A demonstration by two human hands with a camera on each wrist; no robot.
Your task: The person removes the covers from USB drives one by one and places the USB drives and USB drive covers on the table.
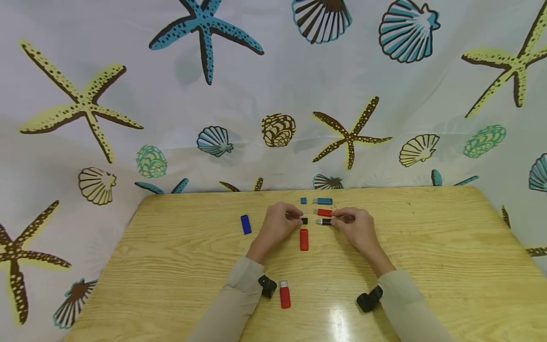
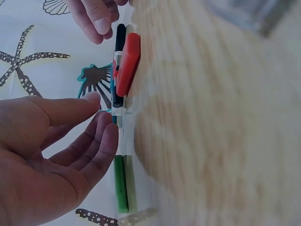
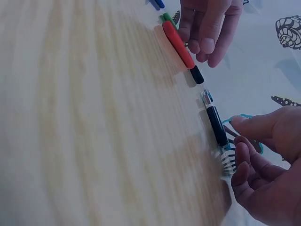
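In the head view, my left hand (image 1: 279, 221) is beside a small black cap (image 1: 304, 221), fingertips close to it. My right hand (image 1: 354, 225) is at the back end of an uncapped black USB flash drive (image 1: 326, 222), whose plug points at the cap. The wrist views show both hands with relaxed, bent fingers and a gap between thumb and fingers; nothing is held. Above lie an uncapped red flash drive (image 1: 325, 213) and an uncapped blue one (image 1: 325, 201), with a blue cap (image 1: 303, 200) left of the latter.
A red stick (image 1: 304, 240) lies just below the cap. Closer to me is an uncapped red flash drive (image 1: 285, 295). Leftward lies a dark blue stick (image 1: 245, 224). A green stick (image 2: 121, 183) shows in the left wrist view. Patterned cloth (image 1: 278, 95) hangs behind the wooden table (image 1: 179, 266).
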